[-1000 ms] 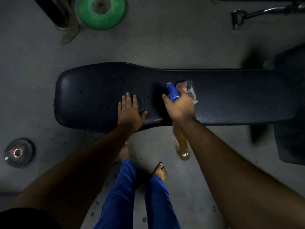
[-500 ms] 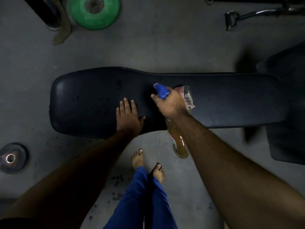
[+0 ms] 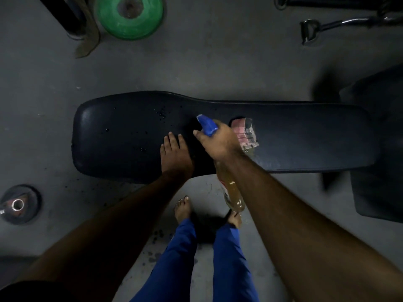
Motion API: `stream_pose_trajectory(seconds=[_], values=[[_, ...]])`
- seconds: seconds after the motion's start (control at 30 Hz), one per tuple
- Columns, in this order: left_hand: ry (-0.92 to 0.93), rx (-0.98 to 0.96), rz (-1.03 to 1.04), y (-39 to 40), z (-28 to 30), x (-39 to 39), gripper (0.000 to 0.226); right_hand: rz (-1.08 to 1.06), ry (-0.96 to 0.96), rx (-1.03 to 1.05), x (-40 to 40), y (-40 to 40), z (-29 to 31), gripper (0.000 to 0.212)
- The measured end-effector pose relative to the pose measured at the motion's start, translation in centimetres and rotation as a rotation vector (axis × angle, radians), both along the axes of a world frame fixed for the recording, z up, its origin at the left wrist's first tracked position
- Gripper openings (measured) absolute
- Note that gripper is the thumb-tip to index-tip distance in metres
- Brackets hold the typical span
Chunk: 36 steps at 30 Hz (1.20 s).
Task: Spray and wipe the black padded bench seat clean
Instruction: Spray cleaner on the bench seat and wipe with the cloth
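1. The grey concrete floor (image 3: 218, 62) fills the view; I stand on it barefoot in blue trousers (image 3: 174, 258).
2. The black padded bench seat (image 3: 294, 136) lies across the middle of the view, directly in front of me, its wider end to my left. Dark droplets speckle the wider end; a dull, lighter patch shows on the near edge below the cloth.
3. A second dark padded piece (image 3: 379, 149) stands at the right edge of the view, past the narrow end of the seat.
4. A green weight plate (image 3: 128, 16) lies on the floor beyond the seat, upper left. A smaller dark weight plate (image 3: 20, 204) lies on the floor to my lower left. A metal cable handle (image 3: 309, 31) lies at upper right.
5. My left hand (image 3: 175, 156) rests flat on the seat's near edge, fingers extended and close together, holding nothing.
6. My right hand (image 3: 220, 142) is clamped around the neck of a spray bottle (image 3: 233, 192), just right of my left hand. The blue nozzle (image 3: 207, 125) points left over the seat; the amber-filled body hangs down past the seat's near edge.
7. A pink patterned cloth (image 3: 245, 132) is bunched against the far side of my right hand, over the seat. I cannot tell whether the hand grips it.
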<state>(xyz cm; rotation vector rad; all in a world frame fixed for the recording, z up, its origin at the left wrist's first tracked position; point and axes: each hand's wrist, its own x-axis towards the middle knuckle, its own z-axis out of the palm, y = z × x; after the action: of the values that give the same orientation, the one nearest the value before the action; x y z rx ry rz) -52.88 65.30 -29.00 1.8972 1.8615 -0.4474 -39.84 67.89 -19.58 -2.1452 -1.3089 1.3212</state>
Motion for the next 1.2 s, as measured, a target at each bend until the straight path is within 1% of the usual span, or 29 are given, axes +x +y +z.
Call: stream_pose_trajectory(seconds=[0.13, 0.17, 0.23, 0.33, 0.43, 0.53, 0.6, 0.67, 0.77, 0.83, 0.9, 0.97, 1.03, 1.1, 1.2], values=[[-0.057, 0.008, -0.022, -0.6, 1.4, 2.9, 0.077, -0.115, 0.076, -0.016, 3.9, -3.2, 0.7, 0.019], [-0.087, 0.018, -0.016, -0.9, 1.6, 3.8, 0.076, -0.157, 0.104, -0.014, 5.0, -3.9, 0.9, 0.017], [-0.166, 0.046, 0.014, -1.7, 1.9, 5.7, 0.070, -0.202, 0.100, 0.010, 7.6, -5.3, 1.2, 0.020], [-0.271, 0.134, 0.021, -2.6, 2.4, 8.9, 0.059, -0.246, 0.044, 0.116, 11.6, -6.2, 2.5, 0.012], [-0.310, 0.214, -0.058, -2.5, 2.8, 12.2, 0.056, -0.333, 0.033, 0.243, 15.0, -5.7, 3.9, 0.009], [-0.277, 0.160, -0.082, -1.4, 2.8, 14.9, 0.060, -0.385, 0.076, 0.389, 17.9, -4.1, 5.1, 0.011], [-0.258, 0.098, -0.067, -0.7, 2.0, 16.1, 0.060, -0.401, 0.119, 0.465, 19.4, -2.8, 5.8, 0.018], [-0.234, 0.018, -0.035, -0.2, 1.3, 17.1, 0.059, -0.391, 0.178, 0.546, 20.8, -1.6, 6.2, 0.021], [-0.199, -0.057, 0.003, 0.1, 1.0, 17.9, 0.059, -0.341, 0.232, 0.632, 22.2, -0.6, 5.4, 0.018], [-0.179, -0.078, 0.011, 0.3, 1.0, 18.3, 0.059, -0.303, 0.225, 0.632, 22.8, -0.7, 4.1, 0.019], [-0.163, -0.106, 0.015, 0.6, 1.0, 18.4, 0.060, -0.304, 0.226, 0.622, 23.3, -1.2, 3.1, 0.024], [-0.150, -0.126, 0.010, 0.8, 1.1, 18.5, 0.062, -0.293, 0.220, 0.630, 23.7, -1.3, 2.9, 0.029], [-0.156, -0.139, 0.018, 0.9, 1.5, 18.6, 0.062, -0.288, 0.231, 0.604, 24.1, -1.3, 2.9, 0.029], [-0.154, -0.147, 0.020, 0.9, 1.8, 18.8, 0.062, -0.317, 0.248, 0.569, 24.3, -1.3, 3.0, 0.030], [-0.127, -0.158, 0.010, 0.8, 2.3, 19.0, 0.063, -0.407, 0.278, 0.518, 24.3, -1.7, 2.6, 0.041]])
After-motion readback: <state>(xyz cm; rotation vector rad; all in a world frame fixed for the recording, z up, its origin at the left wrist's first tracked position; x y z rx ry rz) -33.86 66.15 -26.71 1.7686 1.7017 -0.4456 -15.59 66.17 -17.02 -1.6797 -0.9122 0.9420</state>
